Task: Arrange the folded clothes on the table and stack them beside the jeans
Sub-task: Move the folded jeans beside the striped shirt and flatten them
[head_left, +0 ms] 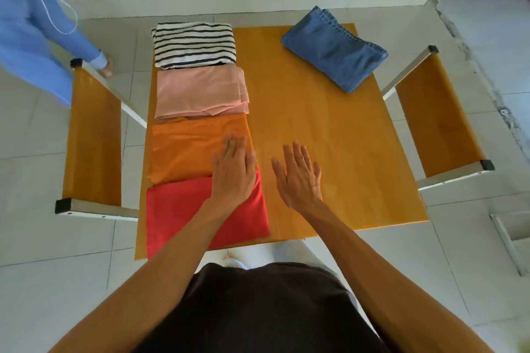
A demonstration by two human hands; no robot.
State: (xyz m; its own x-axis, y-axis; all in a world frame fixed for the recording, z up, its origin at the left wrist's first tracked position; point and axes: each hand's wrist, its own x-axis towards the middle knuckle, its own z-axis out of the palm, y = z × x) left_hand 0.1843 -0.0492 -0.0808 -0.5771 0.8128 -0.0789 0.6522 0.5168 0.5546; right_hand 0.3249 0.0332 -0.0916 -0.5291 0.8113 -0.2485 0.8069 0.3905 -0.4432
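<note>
**Four folded garments in a row, jeans at the far corner**

While the left hand (233,173) lies flat, fingers spread and straight, across the seam where the orange garment (186,149) meets the red garment (183,212), the right hand (298,178) is just beside it with palm down and fingers splayed over bare wood, gripping nothing; whether it touches the surface cannot be told. Neither hand has hold of any cloth.

Down the left side of the wooden table (329,137) run four folded pieces, edge to edge: a black-and-white striped top (195,44) farthest away, then a pale pink garment (200,92), then the orange one, then the red one nearest the person. The striped top overhangs the far edge of the table, and the red piece reaches the near edge. The pink piece shows layered folds along its right side.

Folded blue jeans (334,49) lie at an angle near the far right corner, well apart from the row, one end jutting past the far edge. Between the row and the jeans the tabletop is open wood, as is the whole near right part.

Wooden benches with metal frames stand on the left (91,137) and on the right (438,114). Another person's blue sleeve (34,46) shows at far left.
</note>
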